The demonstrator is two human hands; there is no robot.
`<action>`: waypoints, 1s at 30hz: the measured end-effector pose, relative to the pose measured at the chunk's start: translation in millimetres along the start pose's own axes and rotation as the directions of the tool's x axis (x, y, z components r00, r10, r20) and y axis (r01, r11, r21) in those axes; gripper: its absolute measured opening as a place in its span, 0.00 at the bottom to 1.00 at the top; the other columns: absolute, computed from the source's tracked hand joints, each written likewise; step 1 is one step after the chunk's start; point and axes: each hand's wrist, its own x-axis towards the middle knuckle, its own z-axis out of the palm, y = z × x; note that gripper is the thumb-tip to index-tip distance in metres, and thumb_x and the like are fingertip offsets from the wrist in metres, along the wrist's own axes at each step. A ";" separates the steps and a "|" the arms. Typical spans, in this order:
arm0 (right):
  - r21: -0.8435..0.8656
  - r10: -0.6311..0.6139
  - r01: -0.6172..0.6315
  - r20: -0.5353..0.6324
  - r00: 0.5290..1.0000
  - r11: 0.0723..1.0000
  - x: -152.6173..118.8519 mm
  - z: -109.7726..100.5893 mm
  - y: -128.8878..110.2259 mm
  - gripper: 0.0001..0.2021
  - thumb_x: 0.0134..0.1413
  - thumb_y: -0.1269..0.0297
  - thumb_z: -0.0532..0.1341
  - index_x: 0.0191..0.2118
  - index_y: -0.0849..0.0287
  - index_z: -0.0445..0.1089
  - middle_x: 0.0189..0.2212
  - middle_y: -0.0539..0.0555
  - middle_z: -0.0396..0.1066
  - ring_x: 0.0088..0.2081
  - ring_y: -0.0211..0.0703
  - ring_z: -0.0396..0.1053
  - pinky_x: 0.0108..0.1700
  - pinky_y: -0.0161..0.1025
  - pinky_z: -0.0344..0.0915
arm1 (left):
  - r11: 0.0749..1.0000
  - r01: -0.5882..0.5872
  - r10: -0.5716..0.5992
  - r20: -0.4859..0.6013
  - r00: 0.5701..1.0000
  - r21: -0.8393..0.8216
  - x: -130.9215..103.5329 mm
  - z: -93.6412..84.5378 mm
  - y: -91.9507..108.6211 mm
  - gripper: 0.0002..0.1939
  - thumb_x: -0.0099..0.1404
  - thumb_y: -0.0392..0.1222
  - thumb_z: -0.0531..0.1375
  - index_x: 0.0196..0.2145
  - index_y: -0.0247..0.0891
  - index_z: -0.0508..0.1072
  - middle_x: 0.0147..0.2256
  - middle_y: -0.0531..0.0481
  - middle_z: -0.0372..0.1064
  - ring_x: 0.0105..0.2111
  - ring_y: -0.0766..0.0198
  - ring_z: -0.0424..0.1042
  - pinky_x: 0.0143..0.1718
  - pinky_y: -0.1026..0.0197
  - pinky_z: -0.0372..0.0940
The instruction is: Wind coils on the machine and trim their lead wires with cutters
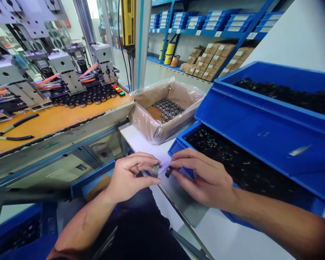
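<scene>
Between the thumb and fingers of my left hand (132, 175) is a small grey metal ring (155, 170). A small black part (168, 171) is pinched in the fingertips of my right hand (202, 177). The two pieces face each other with a narrow gap between them, above the table edge. Just beyond my right hand lies a blue bin (178, 144) filled with black parts. What the far side of each piece looks like is hidden by the fingers.
A plastic-lined cardboard box (162, 131) holds many metal parts. Another blue bin (260, 104) is stacked at right. On the orange machine bench (97, 110) stand rows of black-and-metal pieces (83, 97) and pliers (16, 137). Shelves (200, 31) stand behind.
</scene>
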 end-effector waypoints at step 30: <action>0.064 0.011 -0.011 0.010 1.000 0.998 -2.3 1.1 3.6 0.09 0.58 0.77 0.60 0.43 0.59 0.70 0.34 0.54 0.68 0.35 0.37 0.70 0.33 0.34 0.71 | 0.955 0.248 -0.251 0.007 0.968 -0.164 2.5 17.0 -7.9 0.21 0.41 0.28 0.75 0.35 0.34 0.80 0.32 0.47 0.81 0.33 0.61 0.80 0.38 0.61 0.77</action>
